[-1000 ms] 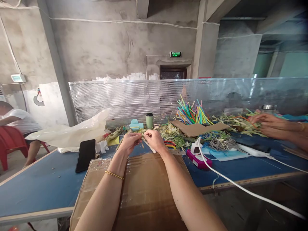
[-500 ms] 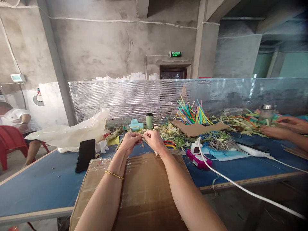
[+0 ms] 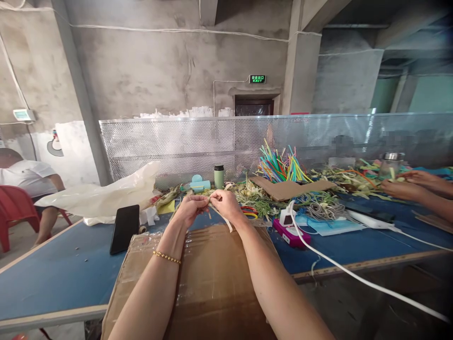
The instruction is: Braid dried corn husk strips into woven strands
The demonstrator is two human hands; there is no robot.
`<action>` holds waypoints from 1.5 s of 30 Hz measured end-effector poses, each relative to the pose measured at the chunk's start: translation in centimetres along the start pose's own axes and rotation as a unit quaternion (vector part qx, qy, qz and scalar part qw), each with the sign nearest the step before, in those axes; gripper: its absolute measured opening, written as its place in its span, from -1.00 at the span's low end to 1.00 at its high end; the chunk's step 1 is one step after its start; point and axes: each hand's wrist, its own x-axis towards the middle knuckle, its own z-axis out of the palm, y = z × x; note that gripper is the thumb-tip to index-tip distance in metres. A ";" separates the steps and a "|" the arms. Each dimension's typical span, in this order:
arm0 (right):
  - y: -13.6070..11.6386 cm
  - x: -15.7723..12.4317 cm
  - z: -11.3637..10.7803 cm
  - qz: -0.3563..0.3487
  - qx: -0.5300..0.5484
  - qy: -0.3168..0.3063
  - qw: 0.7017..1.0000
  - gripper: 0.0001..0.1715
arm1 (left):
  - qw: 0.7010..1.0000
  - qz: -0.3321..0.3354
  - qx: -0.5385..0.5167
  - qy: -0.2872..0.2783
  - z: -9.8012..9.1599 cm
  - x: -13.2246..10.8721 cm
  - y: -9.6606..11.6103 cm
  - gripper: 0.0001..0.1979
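My left hand (image 3: 191, 208) and my right hand (image 3: 225, 206) meet above the far end of a large cardboard sheet (image 3: 215, 278), fingertips pinched close together. Between them runs a thin pale strip (image 3: 225, 220), like a piece of dried husk or straw. One end of it trails down beneath my right hand, and a short bit shows between the two hands. The exact grip at the fingertips is too small to make out. Just beyond my hands lies a heap of pale green and yellowish strips (image 3: 252, 196).
A phone (image 3: 124, 229) leans at left beside a plastic bag (image 3: 102, 192). Behind stand a green bottle (image 3: 219, 177) and colourful stems (image 3: 279, 165). At right are a purple power strip (image 3: 290, 233), a white cable (image 3: 339, 268) and a co-worker's hands (image 3: 406, 189). Another person sits far left.
More of the pale strip's loose end now hangs below my right hand. My hands have barely moved. The co-worker's hands at right have risen slightly, and the seated person has leaned.
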 end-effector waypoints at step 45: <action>-0.7 -0.1 -0.2 -0.007 -0.007 0.034 0.999 -0.77 | 0.998 0.039 -0.042 -0.010 0.2 0.2 -0.3 -0.71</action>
